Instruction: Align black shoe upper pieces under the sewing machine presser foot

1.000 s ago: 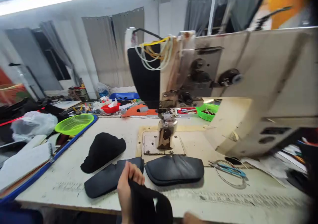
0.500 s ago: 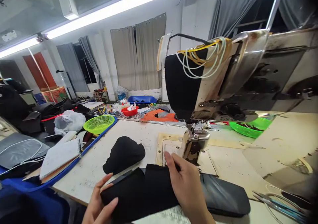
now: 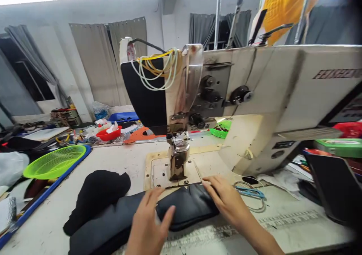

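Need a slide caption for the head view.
Both hands, left hand and right hand, rest on dark padded pieces before a sewing machine.

A big cream sewing machine [image 3: 254,108] fills the middle and three o'clock side of the table [image 3: 283,225]. At nine o'clock a lime mesh basket [image 3: 53,162] sits on a blue-edged board [image 3: 45,196]. Toward eleven o'clock stands a red bowl [image 3: 109,133]. A second green basket [image 3: 221,128] shows behind the machine, and blue-handled scissors [image 3: 250,192] lie at four o'clock.
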Demonstrator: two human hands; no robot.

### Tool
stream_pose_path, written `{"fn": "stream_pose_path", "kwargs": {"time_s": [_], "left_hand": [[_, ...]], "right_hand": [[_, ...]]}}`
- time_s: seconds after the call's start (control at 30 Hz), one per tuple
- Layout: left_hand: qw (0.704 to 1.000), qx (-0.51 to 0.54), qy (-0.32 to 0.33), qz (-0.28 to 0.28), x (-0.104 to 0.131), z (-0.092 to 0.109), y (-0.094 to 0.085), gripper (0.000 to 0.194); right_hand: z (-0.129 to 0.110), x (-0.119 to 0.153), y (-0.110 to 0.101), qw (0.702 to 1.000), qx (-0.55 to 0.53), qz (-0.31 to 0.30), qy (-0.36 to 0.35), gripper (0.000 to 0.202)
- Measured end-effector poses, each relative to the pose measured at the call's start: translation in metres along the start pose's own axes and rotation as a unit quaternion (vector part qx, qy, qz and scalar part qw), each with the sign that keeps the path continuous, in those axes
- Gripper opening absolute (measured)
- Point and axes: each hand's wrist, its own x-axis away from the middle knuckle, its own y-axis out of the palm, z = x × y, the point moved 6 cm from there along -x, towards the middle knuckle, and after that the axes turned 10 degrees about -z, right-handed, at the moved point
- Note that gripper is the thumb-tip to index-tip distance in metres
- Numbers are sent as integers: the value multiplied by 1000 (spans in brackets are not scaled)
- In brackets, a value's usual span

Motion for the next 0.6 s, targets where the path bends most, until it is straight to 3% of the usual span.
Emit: {"fn": "stream_pose_path", "kwargs": {"time_s": [0.07, 0.13, 0.23, 0.4, 0.5, 0.6], "left_hand": [[993, -29, -20, -116, -27, 20, 30, 64], [985, -50, -26, -164, -42, 27, 44, 70], [982, -73, -39, -173, -47, 26, 47, 68], [981, -117, -71, -140, -28, 18, 44, 97], [989, -118, -32, -83, -4, 6, 42, 71], [996, -28, 80, -14, 23, -6, 45, 35]], "right_hand": [[-2, 2, 9, 1000, 11, -19, -18, 26], [-9, 0, 17, 999, 25, -21, -25, 25], [-17, -2, 21, 999, 36, -1, -30, 22], [-23, 18, 4, 997, 21, 46, -62, 15], [-26, 48, -6, 993, 7, 55, -105, 14], [-27, 77, -10, 989, -2, 54, -139, 14]]}}
